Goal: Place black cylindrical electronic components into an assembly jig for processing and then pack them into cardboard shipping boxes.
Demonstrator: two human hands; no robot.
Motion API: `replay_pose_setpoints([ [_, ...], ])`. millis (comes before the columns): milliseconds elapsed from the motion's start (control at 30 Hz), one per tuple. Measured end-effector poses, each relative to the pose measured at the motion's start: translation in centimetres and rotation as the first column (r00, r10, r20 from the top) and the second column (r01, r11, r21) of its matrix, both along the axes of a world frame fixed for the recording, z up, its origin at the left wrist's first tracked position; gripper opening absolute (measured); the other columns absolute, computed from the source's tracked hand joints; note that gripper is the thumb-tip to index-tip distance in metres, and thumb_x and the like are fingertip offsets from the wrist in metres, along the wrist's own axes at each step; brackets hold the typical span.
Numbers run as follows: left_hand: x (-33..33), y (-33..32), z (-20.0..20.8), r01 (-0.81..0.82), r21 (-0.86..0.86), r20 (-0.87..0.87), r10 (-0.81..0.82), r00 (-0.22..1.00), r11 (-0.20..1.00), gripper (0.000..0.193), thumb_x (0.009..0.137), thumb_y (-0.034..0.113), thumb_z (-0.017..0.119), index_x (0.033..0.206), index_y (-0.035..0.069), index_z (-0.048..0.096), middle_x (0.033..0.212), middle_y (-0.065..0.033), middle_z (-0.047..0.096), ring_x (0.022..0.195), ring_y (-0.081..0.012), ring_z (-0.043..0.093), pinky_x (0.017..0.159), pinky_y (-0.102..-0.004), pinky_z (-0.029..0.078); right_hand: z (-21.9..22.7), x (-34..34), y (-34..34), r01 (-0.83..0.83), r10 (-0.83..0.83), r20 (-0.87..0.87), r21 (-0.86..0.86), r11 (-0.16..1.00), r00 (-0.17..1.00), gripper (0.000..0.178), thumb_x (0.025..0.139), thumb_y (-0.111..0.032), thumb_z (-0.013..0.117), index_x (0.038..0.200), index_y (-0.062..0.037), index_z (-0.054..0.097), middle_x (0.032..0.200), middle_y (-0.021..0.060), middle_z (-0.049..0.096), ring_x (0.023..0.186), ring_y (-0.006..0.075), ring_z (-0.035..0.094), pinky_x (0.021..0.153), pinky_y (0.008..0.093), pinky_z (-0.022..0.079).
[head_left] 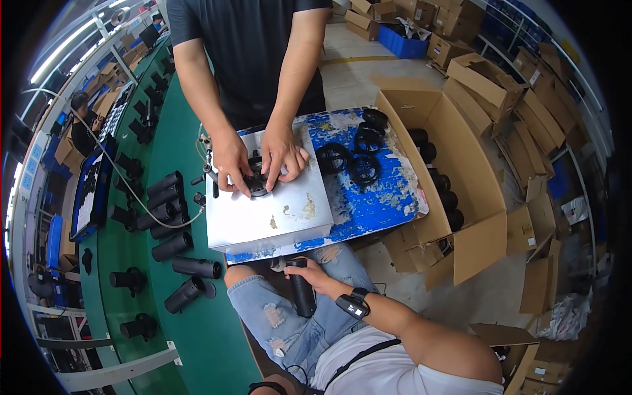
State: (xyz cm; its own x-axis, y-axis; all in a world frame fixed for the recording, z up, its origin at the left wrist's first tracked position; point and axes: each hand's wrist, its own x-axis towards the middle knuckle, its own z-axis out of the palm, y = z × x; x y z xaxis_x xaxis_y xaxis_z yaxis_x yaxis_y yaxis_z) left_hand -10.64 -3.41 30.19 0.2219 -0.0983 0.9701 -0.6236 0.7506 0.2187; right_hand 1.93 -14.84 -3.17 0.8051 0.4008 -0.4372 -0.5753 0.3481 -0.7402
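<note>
My right hand (pixel 315 275) is closed around the upper end of a black cylinder (pixel 303 297), held upright above my lap. A small light-coloured piece shows by my fingertips, too small to name. Of my left arm only a bit with a black band (pixel 268 387) shows at the lower edge; that hand is out of the picture. Across from me, another person's two hands (pixel 260 164) work on a black round part (pixel 258 184) on a metal box (pixel 263 224). The fingers cover much of that part.
Several black spoked rings (pixel 364 169) lie on the worn blue board (pixel 395 197) right of the box. A large carton (pixel 477 191) holding black cylinders stands at the right. Along the left, a green bench (pixel 220 336) bears several more black cylinders (pixel 172 246). A pale hose (pixel 125 178) crosses it.
</note>
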Motion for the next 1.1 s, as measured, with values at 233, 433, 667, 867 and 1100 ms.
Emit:
replay_pose_setpoints([
  [233,1.5,-0.7,1.2,0.009,-0.15,0.003,-0.008,1.0,0.989,0.028,0.089,-0.002,0.045,0.064,0.01,0.044,0.053,-0.0018,0.046,0.046,-0.0115,0.049,0.043,-0.0245,0.04,0.3,0.0,-0.1,-0.007,0.007,-0.01,-0.007,1.0,1.0,0.028,0.08,-0.022,0.072,0.1,-0.0035,0.064,0.089,0.0048,0.065,0.08,0.0129,0.061,0.074,0.0254,0.049],
  [433,1.2,-0.1,1.6,-0.094,0.056,-0.026,0.095,0.995,0.994,0.03,0.092,0.009,0.042,0.063,0.018,0.041,0.051,0.0015,0.039,0.044,-0.0112,0.04,0.043,-0.0249,0.028,0.5,0.0,-0.2,0.003,-0.003,-0.016,-0.01,1.0,1.0,0.03,0.08,-0.022,0.072,0.102,-0.0032,0.064,0.09,0.0051,0.065,0.081,0.0137,0.061,0.074,0.0257,0.049],
  [667,2.6,-0.3,2.3,-0.08,0.084,0.048,0.076,0.996,0.993,0.031,0.092,0.01,0.042,0.063,0.018,0.039,0.053,0.0013,0.039,0.045,-0.0116,0.039,0.043,-0.0266,0.027,0.4,0.1,-0.2,0.002,-0.002,-0.014,-0.013,1.0,1.0,0.03,0.08,-0.021,0.072,0.102,-0.0027,0.064,0.091,0.0053,0.065,0.081,0.0137,0.061,0.075,0.0262,0.049],
  [867,2.6,0.0,2.4,-0.071,0.108,0.053,0.066,0.996,0.992,0.033,0.092,0.008,0.041,0.061,0.017,0.038,0.053,0.0014,0.038,0.045,-0.0114,0.039,0.043,-0.0265,0.026,0.4,0.1,-0.1,0.005,-0.005,-0.021,-0.001,1.0,1.0,0.03,0.081,-0.021,0.071,0.103,-0.0026,0.064,0.091,0.0053,0.066,0.082,0.0134,0.061,0.076,0.0257,0.048],
  [1100,2.2,0.5,2.6,-0.072,0.096,0.042,0.069,0.997,0.993,0.033,0.091,0.005,0.042,0.06,0.017,0.038,0.052,0.0017,0.038,0.044,-0.0108,0.038,0.043,-0.0264,0.026,0.6,-0.2,0.0,0.0,0.001,-0.017,0.003,1.0,1.0,0.03,0.081,-0.02,0.071,0.104,-0.0021,0.064,0.088,0.0052,0.065,0.081,0.0128,0.061,0.074,0.0254,0.049],
])
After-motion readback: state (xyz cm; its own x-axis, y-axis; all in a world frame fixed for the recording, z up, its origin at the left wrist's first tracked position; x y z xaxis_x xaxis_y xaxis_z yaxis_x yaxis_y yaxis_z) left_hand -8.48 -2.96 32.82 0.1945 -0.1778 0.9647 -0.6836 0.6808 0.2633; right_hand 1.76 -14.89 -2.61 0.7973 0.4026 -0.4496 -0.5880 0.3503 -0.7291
